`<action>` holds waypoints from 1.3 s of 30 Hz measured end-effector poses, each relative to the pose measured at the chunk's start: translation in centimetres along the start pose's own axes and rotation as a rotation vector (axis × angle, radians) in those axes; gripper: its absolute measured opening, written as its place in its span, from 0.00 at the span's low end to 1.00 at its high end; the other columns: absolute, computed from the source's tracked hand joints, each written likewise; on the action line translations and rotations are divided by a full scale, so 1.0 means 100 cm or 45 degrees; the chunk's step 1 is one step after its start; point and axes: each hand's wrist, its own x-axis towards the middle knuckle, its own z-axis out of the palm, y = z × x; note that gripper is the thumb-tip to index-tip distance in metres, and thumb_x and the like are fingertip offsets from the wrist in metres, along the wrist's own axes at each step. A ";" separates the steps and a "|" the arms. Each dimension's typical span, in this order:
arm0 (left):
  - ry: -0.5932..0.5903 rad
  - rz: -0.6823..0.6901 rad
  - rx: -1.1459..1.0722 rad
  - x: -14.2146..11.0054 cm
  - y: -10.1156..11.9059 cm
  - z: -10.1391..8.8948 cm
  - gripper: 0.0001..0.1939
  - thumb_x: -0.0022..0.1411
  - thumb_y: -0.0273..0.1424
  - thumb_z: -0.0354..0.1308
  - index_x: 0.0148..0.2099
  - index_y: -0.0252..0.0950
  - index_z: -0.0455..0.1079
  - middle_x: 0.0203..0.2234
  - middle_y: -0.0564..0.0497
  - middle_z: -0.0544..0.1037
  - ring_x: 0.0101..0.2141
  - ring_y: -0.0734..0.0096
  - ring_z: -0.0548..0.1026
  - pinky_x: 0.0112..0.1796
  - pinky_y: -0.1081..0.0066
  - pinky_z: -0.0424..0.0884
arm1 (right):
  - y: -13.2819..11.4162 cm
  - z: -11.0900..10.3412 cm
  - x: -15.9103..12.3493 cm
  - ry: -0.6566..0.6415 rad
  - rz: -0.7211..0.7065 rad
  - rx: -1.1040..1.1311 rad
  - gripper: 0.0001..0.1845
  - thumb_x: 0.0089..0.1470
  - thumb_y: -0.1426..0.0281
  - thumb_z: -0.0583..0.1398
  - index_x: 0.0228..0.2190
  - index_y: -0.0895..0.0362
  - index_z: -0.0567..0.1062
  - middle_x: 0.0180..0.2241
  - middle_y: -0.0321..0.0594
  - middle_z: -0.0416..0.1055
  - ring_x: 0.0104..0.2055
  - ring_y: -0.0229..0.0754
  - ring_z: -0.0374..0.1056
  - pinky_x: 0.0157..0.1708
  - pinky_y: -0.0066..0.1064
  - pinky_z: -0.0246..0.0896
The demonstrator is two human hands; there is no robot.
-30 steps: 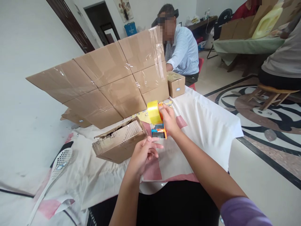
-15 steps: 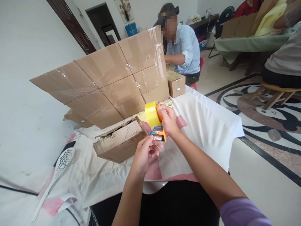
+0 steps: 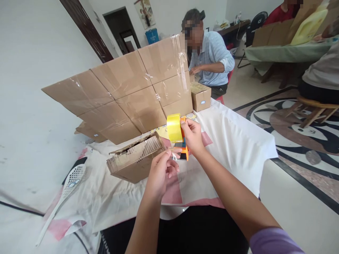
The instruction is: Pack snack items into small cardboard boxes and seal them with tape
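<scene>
My right hand (image 3: 192,134) is wrapped round the orange frame of a tape dispenser (image 3: 187,151), which carries a wide roll of yellowish clear tape (image 3: 174,128). My left hand (image 3: 162,168) is just left of the dispenser's lower end, thumb and forefinger pinched on a shiny strip of clear tape (image 3: 174,156). Left of both hands lies a cardboard box (image 3: 135,164) with a torn, ragged upper edge that shows its corrugation. Behind it stands a tall panel of cardboard (image 3: 140,106), its sections joined with clear tape.
The table has a white and pink cloth (image 3: 233,141). A white slotted spoon (image 3: 72,181) lies at the left. A small closed box (image 3: 201,98) stands beside the panel's right end. Across the table sits a person in a light blue shirt (image 3: 215,49); other people sit farther right.
My left fingers now pinch a crumpled bit of clear tape beside the dispenser, where the blue-tipped end showed before. The dispenser has turned slightly in my right hand. The view has shifted a little.
</scene>
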 end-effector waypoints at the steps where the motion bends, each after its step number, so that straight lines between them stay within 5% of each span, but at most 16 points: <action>1: -0.010 -0.029 0.001 0.000 -0.001 -0.001 0.18 0.61 0.44 0.60 0.34 0.33 0.75 0.52 0.40 0.78 0.20 0.80 0.71 0.18 0.77 0.50 | 0.000 0.000 0.000 0.000 0.004 -0.013 0.29 0.59 0.53 0.58 0.19 0.53 0.51 0.21 0.31 0.46 0.25 0.36 0.43 0.26 0.31 0.43; 9: 0.017 -0.093 -0.026 0.002 -0.010 -0.003 0.18 0.59 0.45 0.62 0.37 0.32 0.76 0.47 0.39 0.80 0.24 0.77 0.73 0.20 0.78 0.54 | 0.003 -0.002 0.002 0.000 -0.030 -0.035 0.27 0.60 0.54 0.58 0.20 0.53 0.51 0.22 0.31 0.46 0.25 0.36 0.43 0.26 0.32 0.43; 17: 0.025 -0.020 -0.098 0.002 -0.026 -0.002 0.17 0.61 0.43 0.60 0.38 0.33 0.76 0.50 0.40 0.79 0.25 0.75 0.74 0.20 0.77 0.57 | 0.002 0.003 -0.006 -0.278 -0.101 -0.171 0.25 0.62 0.58 0.55 0.20 0.53 0.51 0.20 0.30 0.47 0.24 0.36 0.45 0.26 0.32 0.43; 24: 0.066 -0.051 -0.097 -0.006 -0.044 0.003 0.19 0.62 0.47 0.59 0.33 0.34 0.72 0.30 0.47 0.80 0.21 0.77 0.71 0.22 0.77 0.58 | 0.006 0.002 -0.001 -0.044 0.020 -0.092 0.24 0.61 0.57 0.56 0.21 0.53 0.52 0.22 0.30 0.48 0.25 0.36 0.45 0.26 0.31 0.45; 39: 0.145 -0.096 0.042 0.018 -0.105 -0.022 0.23 0.56 0.53 0.59 0.31 0.37 0.68 0.12 0.59 0.61 0.15 0.77 0.56 0.19 0.75 0.53 | 0.096 0.008 -0.010 -0.042 0.256 -0.239 0.20 0.57 0.57 0.55 0.20 0.52 0.57 0.20 0.28 0.52 0.25 0.36 0.49 0.26 0.30 0.46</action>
